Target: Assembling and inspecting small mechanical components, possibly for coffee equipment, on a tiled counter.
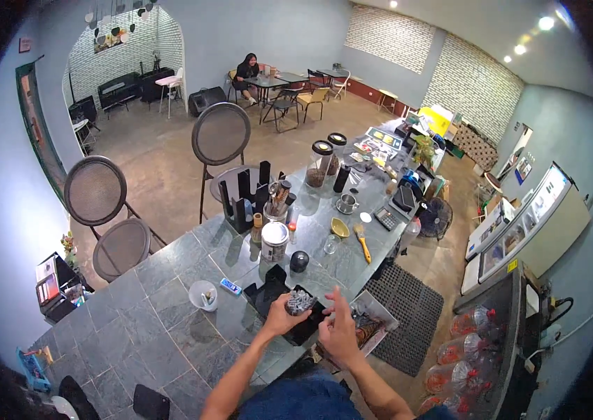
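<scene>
Over the near edge of the grey stone-tiled counter (pixel 163 329), the left hand (pixel 284 315) is clenched around a small grey, bumpy object (pixel 300 302), holding it just above a black tray (pixel 268 294) that lies on the tiles. What the object is cannot be made out. Just beside it, the right hand (pixel 339 329) is raised with its fingers (pixel 333 297) loosely spread and grasps nothing; it stands close to the grey object without touching it. Below the right hand, at the counter's edge, sits a shallow box (pixel 377 315) with brownish contents.

Left of the tray lie a small blue packet (pixel 230 286) and a white cup (pixel 203 295). Behind the tray stand a round black lid-like piece (pixel 299 261) and a clear jar with a white lid (pixel 274 241). Farther along the counter are a yellow dish (pixel 340 227), a brush with a yellow handle (pixel 362 242) and a small metal pitcher (pixel 346 203). On the floor to the right lies a black rubber mat (pixel 408 308). Three round-backed stools (pixel 95 190) stand on the counter's far side.
</scene>
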`<state>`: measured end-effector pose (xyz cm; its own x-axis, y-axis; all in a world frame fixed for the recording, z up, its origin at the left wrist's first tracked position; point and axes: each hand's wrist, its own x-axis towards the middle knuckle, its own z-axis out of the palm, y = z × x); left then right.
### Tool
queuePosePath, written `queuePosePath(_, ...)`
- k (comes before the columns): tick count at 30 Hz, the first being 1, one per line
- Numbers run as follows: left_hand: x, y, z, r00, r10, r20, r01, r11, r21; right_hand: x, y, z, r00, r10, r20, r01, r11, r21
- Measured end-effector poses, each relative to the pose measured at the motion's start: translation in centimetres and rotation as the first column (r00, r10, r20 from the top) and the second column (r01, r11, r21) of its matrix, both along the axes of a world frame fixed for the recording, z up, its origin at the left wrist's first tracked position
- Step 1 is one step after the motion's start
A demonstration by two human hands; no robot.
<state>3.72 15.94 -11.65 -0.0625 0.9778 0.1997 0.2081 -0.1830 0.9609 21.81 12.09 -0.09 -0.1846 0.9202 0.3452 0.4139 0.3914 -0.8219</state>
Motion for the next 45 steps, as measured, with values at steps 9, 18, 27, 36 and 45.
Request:
queuePosePath(9,-0.1,0.2,1.3,0.997,-0.067,0.031,0.069,0.996,-0.058,0.9,1.3,-1.1,0.888,0.183,0.422,-0.239,0.968,0.083)
queuePosePath(18,-0.2,0.2,0.5,0.998,-0.063,0.009,0.063,0.997,-0.041,0.0,0.6,-0.8,0.930,0.178,0.321,-0.190,0.982,0.005)
queuePosePath(27,0.5,-0.1,2.2,0.999,-0.029,-0.025,0.030,0.999,0.032,-0.8,1.2,-0.5,0.986,0.035,0.166,-0.067,0.979,0.192)
queuePosePath(36,0.2,0.3,-0.6,0.998,-0.040,-0.045,0.043,0.997,0.069,-3.0,1.8,3.6,0.932,0.120,0.342,-0.198,0.959,0.203)
queuePosePath(45,0.3,-0.1,-0.9,0.998,-0.046,-0.031,0.048,0.995,0.084,-6.5,3.9,-0.3,0.786,0.029,0.618,-0.295,0.895,0.334)
